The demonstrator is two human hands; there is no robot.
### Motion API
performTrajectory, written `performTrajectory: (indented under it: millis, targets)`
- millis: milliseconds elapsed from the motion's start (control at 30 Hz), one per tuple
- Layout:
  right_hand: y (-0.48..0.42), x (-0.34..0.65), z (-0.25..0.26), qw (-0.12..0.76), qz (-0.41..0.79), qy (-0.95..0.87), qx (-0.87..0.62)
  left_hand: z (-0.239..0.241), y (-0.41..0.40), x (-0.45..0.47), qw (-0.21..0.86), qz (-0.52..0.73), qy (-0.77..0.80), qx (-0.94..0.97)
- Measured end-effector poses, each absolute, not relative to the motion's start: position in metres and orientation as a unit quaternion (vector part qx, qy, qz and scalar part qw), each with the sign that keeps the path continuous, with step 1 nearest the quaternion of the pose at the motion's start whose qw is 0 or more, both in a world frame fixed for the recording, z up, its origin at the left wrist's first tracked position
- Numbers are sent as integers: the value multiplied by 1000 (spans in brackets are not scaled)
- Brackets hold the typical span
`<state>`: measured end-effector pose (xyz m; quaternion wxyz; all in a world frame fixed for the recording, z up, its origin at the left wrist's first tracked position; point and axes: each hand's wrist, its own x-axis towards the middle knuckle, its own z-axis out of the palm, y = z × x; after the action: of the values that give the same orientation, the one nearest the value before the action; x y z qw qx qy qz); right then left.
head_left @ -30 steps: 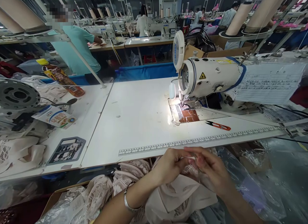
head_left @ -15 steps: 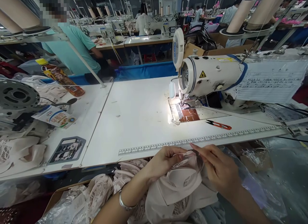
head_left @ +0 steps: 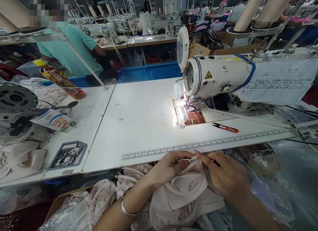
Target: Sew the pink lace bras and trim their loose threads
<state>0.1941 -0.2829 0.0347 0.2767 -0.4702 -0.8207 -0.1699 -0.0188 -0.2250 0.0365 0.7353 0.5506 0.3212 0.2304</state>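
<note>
A beige bra [head_left: 179,204] with smooth cups and lace hangs in front of the table's near edge, gathered between my hands. My left hand [head_left: 171,166] pinches its upper edge between thumb and fingers; a silver bangle circles that wrist. From the right, my right hand [head_left: 227,174] meets the same edge, its index fingertip pressed on the narrow trim near my left fingers. The right thumb is mostly hidden. More beige lace pieces [head_left: 103,194] lie below, left of the bra. Beyond my hands, a printed ruler strip [head_left: 159,152] runs along the white table [head_left: 139,115].
A lit sewing machine [head_left: 213,75] stands at the back right, with orange-handled thread snips [head_left: 226,127] before it. To the left are a drink bottle [head_left: 62,79], a carton [head_left: 54,120] and another machine. A person in a teal shirt [head_left: 71,50] sits beyond.
My right index finger has moved slightly left and down onto the bra's edge, and the right hand has turned with its other fingers more curled. The left hand keeps its pinch.
</note>
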Motion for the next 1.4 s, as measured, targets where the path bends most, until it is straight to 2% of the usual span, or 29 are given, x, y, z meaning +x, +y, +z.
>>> performTrajectory:
  millis: [600, 767, 867, 967, 1067, 1133, 1267, 1400]
  targets:
    - [-282, 191, 33, 290, -142, -820, -473, 30, -227, -20, 733, 240, 321, 549]
    - [-283, 185, 27, 358, 1, -797, -487, 37, -226, -17, 717, 243, 312, 574]
    - [-283, 177, 27, 395, 95, -769, -493, 39, -226, -11, 637, 268, 329, 644]
    - [-282, 171, 31, 438, 268, -695, -504, 37, -228, -5, 574, 267, 326, 702]
    - [-278, 172, 38, 505, 480, -553, -457, 37, -231, -1, 609, 231, 290, 701]
    - [-275, 176, 43, 554, 551, -470, -411, 39, -232, -1, 632, 226, 274, 689]
    - [-272, 183, 47, 593, 562, -415, -400, 43, -232, 0, 657, 225, 256, 672]
    - [-268, 191, 43, 619, 489, -444, -426, 43, -231, 2, 673, 213, 253, 661]
